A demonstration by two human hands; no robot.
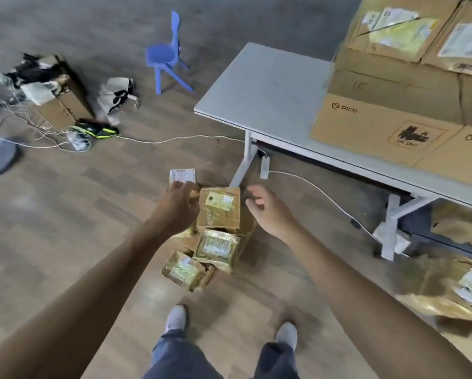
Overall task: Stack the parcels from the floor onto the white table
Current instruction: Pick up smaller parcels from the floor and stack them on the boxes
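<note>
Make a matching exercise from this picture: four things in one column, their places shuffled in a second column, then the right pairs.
Things:
1. blue chair
2. PICO box
3. power strip
4. yellow-labelled parcel

Places:
A. on the white table
B. between the left hand and the right hand
C. beside the table leg
D. standing on the floor beyond the table's end

Pairs: 1-D, 2-A, 3-C, 4-B.
</note>
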